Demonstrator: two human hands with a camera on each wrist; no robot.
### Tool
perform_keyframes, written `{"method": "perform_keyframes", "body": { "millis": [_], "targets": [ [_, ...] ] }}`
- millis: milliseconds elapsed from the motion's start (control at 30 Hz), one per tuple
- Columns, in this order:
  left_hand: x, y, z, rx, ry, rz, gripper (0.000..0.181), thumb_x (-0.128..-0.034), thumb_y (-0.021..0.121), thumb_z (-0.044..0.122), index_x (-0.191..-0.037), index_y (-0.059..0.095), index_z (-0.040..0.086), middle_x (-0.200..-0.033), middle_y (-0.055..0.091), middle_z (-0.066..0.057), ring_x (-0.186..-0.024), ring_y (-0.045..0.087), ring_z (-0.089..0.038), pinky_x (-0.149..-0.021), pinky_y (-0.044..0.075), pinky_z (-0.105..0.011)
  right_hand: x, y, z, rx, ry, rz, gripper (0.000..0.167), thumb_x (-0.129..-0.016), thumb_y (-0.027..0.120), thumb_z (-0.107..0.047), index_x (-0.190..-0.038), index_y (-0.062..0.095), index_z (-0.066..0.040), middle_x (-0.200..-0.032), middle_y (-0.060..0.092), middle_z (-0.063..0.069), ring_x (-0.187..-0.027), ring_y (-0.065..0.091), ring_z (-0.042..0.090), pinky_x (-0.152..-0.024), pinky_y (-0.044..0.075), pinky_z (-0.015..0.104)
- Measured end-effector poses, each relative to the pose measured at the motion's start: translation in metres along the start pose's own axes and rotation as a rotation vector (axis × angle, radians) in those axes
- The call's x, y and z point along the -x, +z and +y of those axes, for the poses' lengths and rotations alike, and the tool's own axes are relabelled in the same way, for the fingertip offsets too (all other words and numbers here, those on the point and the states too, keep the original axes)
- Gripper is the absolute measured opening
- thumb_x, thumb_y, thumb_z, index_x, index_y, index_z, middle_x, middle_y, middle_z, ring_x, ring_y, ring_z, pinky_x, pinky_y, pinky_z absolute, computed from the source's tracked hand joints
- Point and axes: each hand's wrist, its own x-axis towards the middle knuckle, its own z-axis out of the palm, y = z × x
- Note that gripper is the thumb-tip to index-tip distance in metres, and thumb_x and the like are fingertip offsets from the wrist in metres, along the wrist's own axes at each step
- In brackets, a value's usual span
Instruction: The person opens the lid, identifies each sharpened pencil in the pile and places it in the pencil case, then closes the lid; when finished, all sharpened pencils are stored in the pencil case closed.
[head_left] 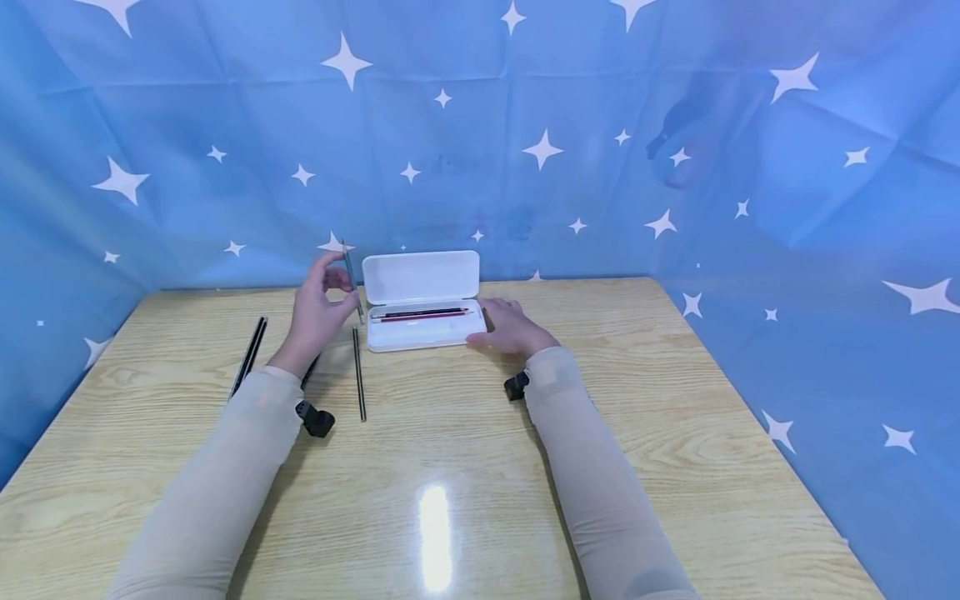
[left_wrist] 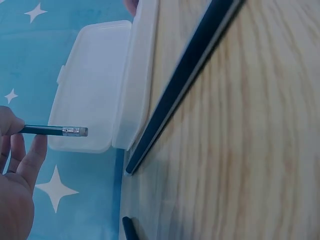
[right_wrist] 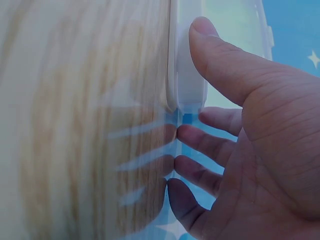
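Observation:
My left hand pinches a dark green pencil between thumb and fingers, its metal-banded eraser end showing in the left wrist view. In the head view this pencil stands steeply, just left of a white pencil case. The case lies with its lid raised at the back. Inside, a dark pencil and a red pencil lie side by side. At the case's right end is my right hand. Its thumb rests against the front wall, while the other fingers extend loosely past the end, fingertips at the table.
One dark pencil lies on the wooden table just left of the case's front. Further left are more dark pencils, and another shows partly beside the left wrist. A blue star-patterned cloth hangs behind the table.

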Motion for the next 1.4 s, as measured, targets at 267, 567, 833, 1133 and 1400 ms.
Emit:
{"method": "perform_keyframes", "body": {
  "millis": [267,567,833,1133,1400],
  "targets": [
    [-0.006,0.01,-0.003,-0.023,-0.006,-0.027,0.061,-0.0905,0.064,-0.011,-0.146,0.045,0.004,-0.106,0.057,-0.018,-0.096,0.058,-0.024,-0.066,0.051,-0.011,0.001,0.001,-0.002,-0.017,0.005,0.001,0.078,-0.098,0.068,-0.039,-0.161,0.028,-0.018,-0.162,0.031,0.009,-0.146,0.02,0.034,-0.117,0.026,0.055],
    [-0.01,0.017,-0.009,-0.087,0.053,-0.072,0.058,-0.0889,0.063,-0.014,-0.142,0.048,0.001,-0.104,0.057,-0.02,-0.097,0.061,-0.031,-0.069,0.049,-0.012,-0.001,0.0,-0.003,-0.005,0.0,0.013,0.077,-0.098,0.068,-0.04,-0.161,0.03,-0.018,-0.16,0.033,0.008,-0.142,0.024,0.032,-0.116,0.029,0.053],
    [-0.01,0.02,-0.019,-0.145,0.027,-0.104,0.057,-0.0904,0.064,-0.012,-0.143,0.046,0.001,-0.107,0.057,-0.019,-0.099,0.062,-0.032,-0.082,0.055,-0.038,-0.001,0.0,-0.003,0.005,0.004,0.009,0.079,-0.098,0.068,-0.04,-0.161,0.028,-0.018,-0.161,0.031,0.009,-0.144,0.022,0.033,-0.117,0.027,0.053],
    [-0.012,0.026,-0.022,-0.232,0.026,-0.188,0.058,-0.0946,0.063,-0.007,-0.148,0.043,0.004,-0.11,0.056,-0.016,-0.103,0.061,-0.031,-0.085,0.056,-0.045,-0.001,-0.001,-0.001,0.004,-0.004,0.009,0.079,-0.098,0.067,-0.039,-0.162,0.026,-0.018,-0.162,0.03,0.009,-0.147,0.019,0.034,-0.119,0.025,0.054],
    [-0.015,0.035,-0.014,-0.314,0.024,-0.325,0.048,-0.0944,0.064,-0.006,-0.14,0.053,0.002,-0.11,0.059,-0.014,-0.104,0.061,-0.03,-0.087,0.055,-0.046,-0.001,0.0,0.002,0.016,-0.004,-0.003,0.084,-0.098,0.066,-0.042,-0.164,0.02,-0.016,-0.166,0.024,0.01,-0.152,0.012,0.035,-0.121,0.02,0.054]
  ]
}}
